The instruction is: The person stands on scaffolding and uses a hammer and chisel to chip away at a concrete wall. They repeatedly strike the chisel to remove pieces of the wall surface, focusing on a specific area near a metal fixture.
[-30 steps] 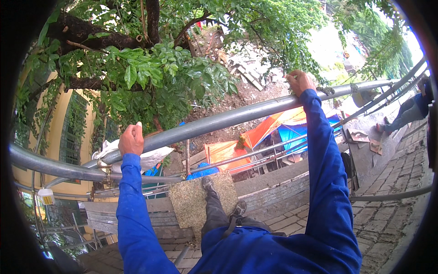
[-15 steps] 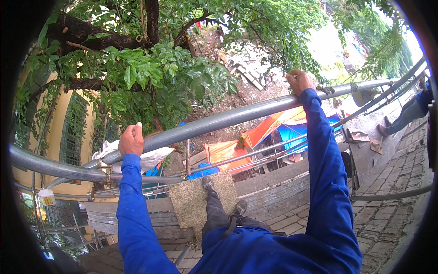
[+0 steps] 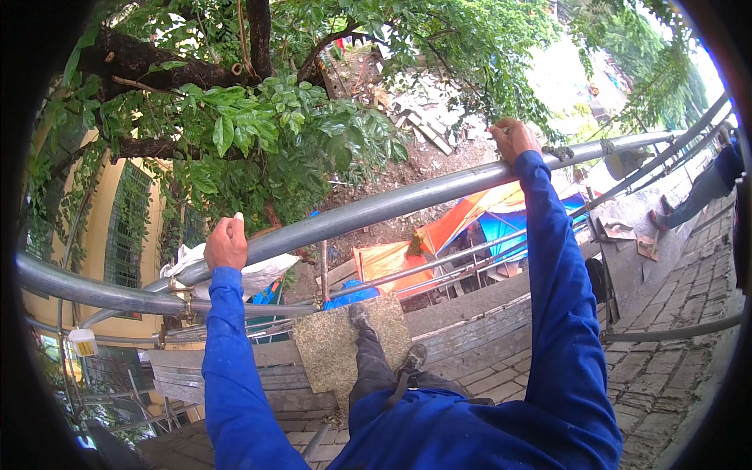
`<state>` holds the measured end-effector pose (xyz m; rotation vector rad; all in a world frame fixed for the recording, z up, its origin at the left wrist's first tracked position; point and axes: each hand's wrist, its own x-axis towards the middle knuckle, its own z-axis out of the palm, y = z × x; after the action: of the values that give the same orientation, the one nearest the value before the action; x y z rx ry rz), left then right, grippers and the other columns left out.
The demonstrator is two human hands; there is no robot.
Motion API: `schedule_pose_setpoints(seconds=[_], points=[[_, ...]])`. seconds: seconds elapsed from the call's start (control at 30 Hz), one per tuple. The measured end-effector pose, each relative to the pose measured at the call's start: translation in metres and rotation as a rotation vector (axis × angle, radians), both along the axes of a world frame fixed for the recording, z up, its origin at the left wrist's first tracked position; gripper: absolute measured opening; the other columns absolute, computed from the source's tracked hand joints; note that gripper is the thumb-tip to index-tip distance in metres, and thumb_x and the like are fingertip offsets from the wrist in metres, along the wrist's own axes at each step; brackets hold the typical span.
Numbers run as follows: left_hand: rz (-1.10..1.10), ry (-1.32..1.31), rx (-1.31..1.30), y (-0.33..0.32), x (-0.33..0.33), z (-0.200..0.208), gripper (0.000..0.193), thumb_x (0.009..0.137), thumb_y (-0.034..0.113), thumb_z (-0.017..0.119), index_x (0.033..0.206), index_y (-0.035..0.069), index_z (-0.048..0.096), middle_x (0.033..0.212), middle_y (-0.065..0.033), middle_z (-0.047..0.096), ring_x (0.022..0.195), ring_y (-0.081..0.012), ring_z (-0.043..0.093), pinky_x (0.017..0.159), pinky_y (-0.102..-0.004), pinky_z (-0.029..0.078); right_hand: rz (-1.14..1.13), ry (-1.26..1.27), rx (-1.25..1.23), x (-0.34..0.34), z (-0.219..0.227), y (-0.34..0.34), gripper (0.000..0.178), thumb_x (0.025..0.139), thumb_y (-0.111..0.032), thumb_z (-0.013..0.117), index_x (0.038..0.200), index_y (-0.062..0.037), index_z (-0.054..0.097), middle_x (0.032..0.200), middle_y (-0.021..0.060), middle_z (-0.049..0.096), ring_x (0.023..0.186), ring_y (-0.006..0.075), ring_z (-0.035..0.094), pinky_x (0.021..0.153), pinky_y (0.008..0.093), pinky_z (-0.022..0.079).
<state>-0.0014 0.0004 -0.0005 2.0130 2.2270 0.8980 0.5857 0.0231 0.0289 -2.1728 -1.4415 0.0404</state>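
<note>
A thick grey metal pipe (image 3: 368,214) runs across in front of me at railing height. Over its left part is my left hand (image 3: 226,243), closed with the thumb side up; whatever its fingers hold, if anything, is hidden. Farther right, my right hand (image 3: 515,139) reaches past the pipe, its wrist at the pipe's upper side. Its fingers are curled, and a small bit at their tips is too tiny to name. Beside that wrist, dark clumps of mortar-like dirt (image 3: 559,153) stick to the pipe. A clamp (image 3: 182,291) joins pipes left of my left hand.
My feet are on and beside a speckled board (image 3: 333,345) above a block wall (image 3: 658,368). Below hang orange (image 3: 392,266) and blue tarps (image 3: 503,229). Leafy branches (image 3: 235,117) lean in from the left. At the far right another person's leg (image 3: 693,200) is near trowel-like tools (image 3: 616,228).
Both hands keep nearly the same place and shape. The view has shifted very slightly.
</note>
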Motion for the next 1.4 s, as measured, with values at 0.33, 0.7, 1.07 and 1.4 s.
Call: schedule_pose_setpoints(seconds=[0.33,0.7,1.07,1.4], points=[[0.011,-0.069,-0.079,-0.004,0.007,0.01,0.044,0.093,0.045,0.049,0.085,0.005,0.063,0.081,-0.0215,0.062,0.077,-0.0417,0.059,0.069,-0.0461,0.044,-0.02,0.016,-0.108,-0.001,0.006,0.001,0.035,0.084,-0.042,0.063,0.108,-0.0165,0.068,0.097,0.0136,0.071,0.099,0.0313,0.066,0.09,0.0431,0.049],[-0.182,-0.057,0.137,0.004,-0.021,-0.024,0.042,0.099,0.034,0.049,0.077,-0.001,0.055,0.066,-0.0187,0.053,0.058,-0.0293,0.045,0.058,-0.0416,0.038,-0.067,0.104,0.03,-0.017,0.009,-0.004,0.029,0.087,-0.041,0.058,0.101,-0.019,0.07,0.09,0.0157,0.07,0.088,0.0339,0.068,0.08,0.046,0.053],[-0.162,-0.013,0.074,0.008,-0.014,-0.017,0.047,0.099,0.039,0.047,0.078,-0.002,0.057,0.072,-0.0228,0.058,0.068,-0.0408,0.053,0.063,-0.0475,0.039,0.181,-0.248,0.356,-0.065,-0.019,-0.106,0.061,0.095,-0.054,0.041,0.129,-0.0054,0.053,0.129,0.0224,0.053,0.127,0.0311,0.046,0.109,0.0471,0.028],[-0.218,-0.027,0.018,0.027,0.001,-0.055,0.052,0.097,0.046,0.046,0.08,-0.001,0.061,0.078,-0.0234,0.062,0.072,-0.0425,0.056,0.065,-0.05,0.041,-0.092,0.482,-0.92,-0.074,-0.464,-0.567,0.051,0.084,-0.047,0.06,0.116,-0.0066,0.061,0.115,0.0184,0.065,0.099,0.0334,0.063,0.087,0.0443,0.05]])
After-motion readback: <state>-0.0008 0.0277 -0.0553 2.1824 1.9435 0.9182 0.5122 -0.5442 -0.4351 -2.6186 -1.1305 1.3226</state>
